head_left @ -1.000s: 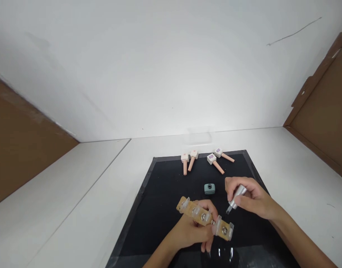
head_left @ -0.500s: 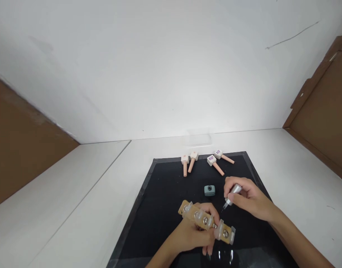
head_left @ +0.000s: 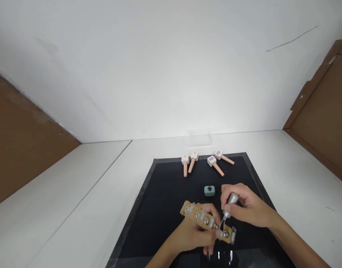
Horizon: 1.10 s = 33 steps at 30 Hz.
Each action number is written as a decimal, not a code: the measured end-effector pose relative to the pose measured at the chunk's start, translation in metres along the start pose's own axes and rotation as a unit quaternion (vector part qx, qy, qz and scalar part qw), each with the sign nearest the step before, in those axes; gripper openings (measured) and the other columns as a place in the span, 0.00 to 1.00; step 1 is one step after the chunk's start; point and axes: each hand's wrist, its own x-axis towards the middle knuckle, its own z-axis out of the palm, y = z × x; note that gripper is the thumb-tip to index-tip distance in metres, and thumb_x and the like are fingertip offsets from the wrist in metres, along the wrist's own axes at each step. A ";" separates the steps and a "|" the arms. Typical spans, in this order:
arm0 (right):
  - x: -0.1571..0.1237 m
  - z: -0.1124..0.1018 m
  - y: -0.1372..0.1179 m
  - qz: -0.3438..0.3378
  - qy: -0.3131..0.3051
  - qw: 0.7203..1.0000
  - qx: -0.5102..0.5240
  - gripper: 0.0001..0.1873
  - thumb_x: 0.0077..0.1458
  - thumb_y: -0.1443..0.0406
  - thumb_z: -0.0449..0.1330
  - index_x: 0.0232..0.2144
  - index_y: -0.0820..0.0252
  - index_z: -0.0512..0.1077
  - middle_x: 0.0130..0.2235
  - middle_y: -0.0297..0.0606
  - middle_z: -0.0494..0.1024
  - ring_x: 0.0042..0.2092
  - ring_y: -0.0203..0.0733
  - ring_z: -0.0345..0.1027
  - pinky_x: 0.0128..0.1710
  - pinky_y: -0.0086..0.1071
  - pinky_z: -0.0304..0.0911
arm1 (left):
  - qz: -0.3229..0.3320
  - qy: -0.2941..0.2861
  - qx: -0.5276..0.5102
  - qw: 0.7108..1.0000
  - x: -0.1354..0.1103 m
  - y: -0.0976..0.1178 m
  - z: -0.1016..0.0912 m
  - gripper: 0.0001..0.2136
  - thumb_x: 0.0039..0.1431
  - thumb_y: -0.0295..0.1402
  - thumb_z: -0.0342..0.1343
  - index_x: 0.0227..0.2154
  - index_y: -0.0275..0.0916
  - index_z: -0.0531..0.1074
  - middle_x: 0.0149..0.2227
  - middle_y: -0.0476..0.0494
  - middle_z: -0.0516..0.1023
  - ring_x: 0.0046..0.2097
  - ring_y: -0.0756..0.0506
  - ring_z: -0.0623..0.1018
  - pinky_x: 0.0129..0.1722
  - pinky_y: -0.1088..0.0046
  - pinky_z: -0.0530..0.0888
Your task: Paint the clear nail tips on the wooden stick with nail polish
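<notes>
My left hand [head_left: 191, 234] is closed round a tan strip [head_left: 207, 221] that carries several clear nail tips on metal studs, held tilted above the black mat [head_left: 165, 208]. My right hand [head_left: 247, 208] pinches a silver-capped brush [head_left: 229, 206], its thin tip pointing down onto the clear tip near the strip's right end. A small grey-green bottle [head_left: 209, 191] stands on the mat just beyond both hands.
Several pink sticks with white square heads [head_left: 205, 162] lie along the mat's far edge. The mat rests on a white table [head_left: 76, 208] against a white wall. Brown panels stand at the left [head_left: 20, 141] and right [head_left: 324, 123]. A dark glossy object [head_left: 221, 258] sits at the bottom edge.
My right hand has moved left and down, bringing the brush tip from beside the strip onto the clear tip at its right end. My left hand has kept the strip nearly still.
</notes>
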 end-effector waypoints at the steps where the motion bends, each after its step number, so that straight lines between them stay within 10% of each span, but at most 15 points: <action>1: 0.000 -0.001 0.001 0.007 0.019 1.000 -0.009 0.13 0.55 0.59 0.56 0.23 0.60 0.65 0.21 0.28 0.61 0.23 0.32 0.52 0.22 0.27 0.51 | 0.005 -0.007 0.002 1.000 -0.001 -0.001 0.000 0.14 0.43 0.34 0.65 0.23 0.35 0.64 0.14 0.57 0.66 0.14 0.56 0.68 0.11 0.86 0.64; 33: -0.001 0.003 -0.003 -0.005 0.025 0.998 -0.049 0.10 0.51 0.67 0.54 0.20 0.58 0.60 0.19 0.26 0.57 0.21 0.31 0.49 0.19 0.25 0.48 | -0.021 0.063 0.122 0.990 0.000 0.012 0.010 0.06 0.39 0.22 0.56 0.24 0.37 0.67 0.15 0.58 0.64 0.16 0.56 0.67 0.13 0.86 0.64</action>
